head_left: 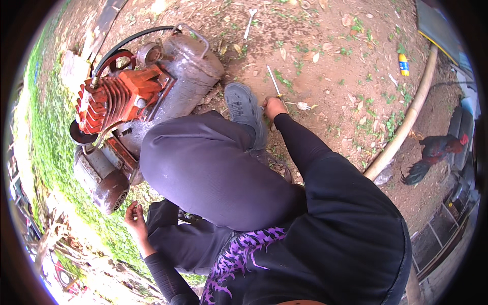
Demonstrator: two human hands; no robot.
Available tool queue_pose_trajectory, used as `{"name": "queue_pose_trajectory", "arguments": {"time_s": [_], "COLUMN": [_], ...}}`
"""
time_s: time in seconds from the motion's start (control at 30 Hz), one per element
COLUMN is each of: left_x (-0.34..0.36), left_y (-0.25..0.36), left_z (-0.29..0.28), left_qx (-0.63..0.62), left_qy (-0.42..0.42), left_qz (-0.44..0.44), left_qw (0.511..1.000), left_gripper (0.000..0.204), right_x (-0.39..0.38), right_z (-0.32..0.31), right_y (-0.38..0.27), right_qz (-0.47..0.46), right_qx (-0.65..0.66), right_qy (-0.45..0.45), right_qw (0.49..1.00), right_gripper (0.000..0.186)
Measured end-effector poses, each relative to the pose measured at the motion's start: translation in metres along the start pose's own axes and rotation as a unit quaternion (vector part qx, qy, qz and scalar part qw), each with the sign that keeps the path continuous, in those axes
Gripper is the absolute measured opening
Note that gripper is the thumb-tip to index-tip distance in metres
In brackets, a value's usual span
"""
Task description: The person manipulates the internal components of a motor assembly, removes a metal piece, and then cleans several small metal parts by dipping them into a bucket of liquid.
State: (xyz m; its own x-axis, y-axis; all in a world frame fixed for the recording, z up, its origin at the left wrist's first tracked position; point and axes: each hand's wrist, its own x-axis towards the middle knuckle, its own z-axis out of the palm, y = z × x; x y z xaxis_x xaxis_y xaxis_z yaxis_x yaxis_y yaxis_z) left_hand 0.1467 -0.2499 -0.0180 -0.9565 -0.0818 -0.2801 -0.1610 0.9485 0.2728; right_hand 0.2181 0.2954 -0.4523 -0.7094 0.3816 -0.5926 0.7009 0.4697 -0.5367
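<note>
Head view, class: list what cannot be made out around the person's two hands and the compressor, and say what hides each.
- Right hand: its grip on the thin rod is too small to read.
- Left hand: open, palm showing; whether it touches anything is unclear.
- Compressor: its lower side is hidden by the raised knee.
- Wrench: its type is too small to tell.

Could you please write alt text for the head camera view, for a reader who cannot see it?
A crouching person's right hand reaches to a thin metal tool on bare dirt beside their grey shoe. Their left hand hangs open near an orange air compressor. A rooster stands at right.
</note>
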Motion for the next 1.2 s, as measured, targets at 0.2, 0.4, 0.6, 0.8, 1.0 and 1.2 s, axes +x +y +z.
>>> {"name": "queue_pose_trajectory", "arguments": {"time_s": [0.2, 0.4, 0.6, 0.8, 1.0, 1.2], "left_x": [-0.012, -0.008, -0.009, 0.003, -0.002, -0.007], "left_y": [0.003, 0.005, -0.003, 0.015, 0.02, -0.016], "left_z": [-0.002, 0.011, 0.013, 0.014, 0.013, 0.012], "left_qx": [0.022, 0.012, -0.05, -0.052, -0.038, -0.061], "left_qy": [0.036, 0.047, 0.058, 0.054, 0.062, 0.1], "left_qz": [-0.025, -0.037, -0.061, -0.053, -0.074, -0.063], "left_qw": [0.999, 0.998, 0.995, 0.996, 0.995, 0.991], "left_gripper": [0.022, 0.02, 0.02, 0.02, 0.02, 0.022], "right_x": [0.017, 0.02, 0.031, 0.053, 0.05, 0.059], "right_z": [0.014, 0.013, -0.004, -0.047, -0.023, -0.003], "right_y": [-0.015, -0.006, 0.0, -0.013, -0.022, -0.02], "right_qz": [-0.002, -0.101, -0.142, -0.194, -0.131, -0.119], "right_qx": [-0.104, -0.233, -0.267, -0.229, -0.143, -0.151], "right_qy": [-0.048, -0.093, -0.063, -0.086, -0.059, -0.119], "right_qw": [0.993, 0.963, 0.951, 0.95, 0.979, 0.974], "right_gripper": [0.026, 0.028, 0.025, 0.019, 0.026, 0.022]}}
